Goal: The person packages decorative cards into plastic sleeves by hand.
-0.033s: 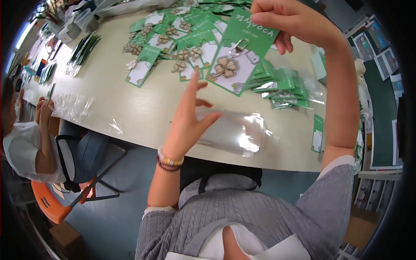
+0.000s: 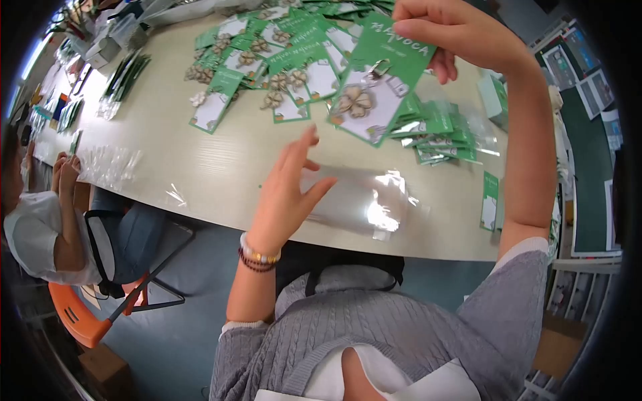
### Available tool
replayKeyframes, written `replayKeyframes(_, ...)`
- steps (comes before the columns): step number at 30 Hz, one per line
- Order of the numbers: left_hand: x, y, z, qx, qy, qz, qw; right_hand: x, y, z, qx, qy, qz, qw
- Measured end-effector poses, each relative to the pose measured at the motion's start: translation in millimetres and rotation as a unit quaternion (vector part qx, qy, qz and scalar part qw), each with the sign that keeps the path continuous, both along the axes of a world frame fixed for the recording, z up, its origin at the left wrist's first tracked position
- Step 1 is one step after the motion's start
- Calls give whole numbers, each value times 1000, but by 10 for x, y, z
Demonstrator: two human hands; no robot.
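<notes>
Right grip [image 2: 447, 35] pinching green card [image 2: 374, 87] top, left hand [image 2: 284, 194] below

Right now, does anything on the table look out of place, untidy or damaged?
Nothing looks damaged. The green cards at the far side lie in a loose, overlapping scatter, not a neat stack. The right hand holds one green card with a clover charm tilted above the table; the open left hand is near a clear plastic bag.

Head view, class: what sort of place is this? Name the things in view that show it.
Probably a packing or assembly workroom: many green backing cards with flower charms lie across a long table, clear plastic sleeves wait in piles, and another seated person works alongside.
</notes>
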State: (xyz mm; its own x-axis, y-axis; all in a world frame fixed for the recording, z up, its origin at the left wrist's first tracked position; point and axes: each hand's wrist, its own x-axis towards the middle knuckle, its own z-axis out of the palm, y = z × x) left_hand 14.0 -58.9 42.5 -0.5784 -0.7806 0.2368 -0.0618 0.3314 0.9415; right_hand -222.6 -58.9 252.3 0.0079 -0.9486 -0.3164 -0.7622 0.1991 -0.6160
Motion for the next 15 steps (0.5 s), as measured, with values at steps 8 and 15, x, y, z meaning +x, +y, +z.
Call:
replayKeyframes(8, -47, 504, -135, -287, -174, -155, 929, -736, 683, -569, -28, 101, -128, 986)
replayKeyframes(15, -154, 536, -240, -309, -205, -165, 914, -899, 1270, -816, -22, -25, -197, 980)
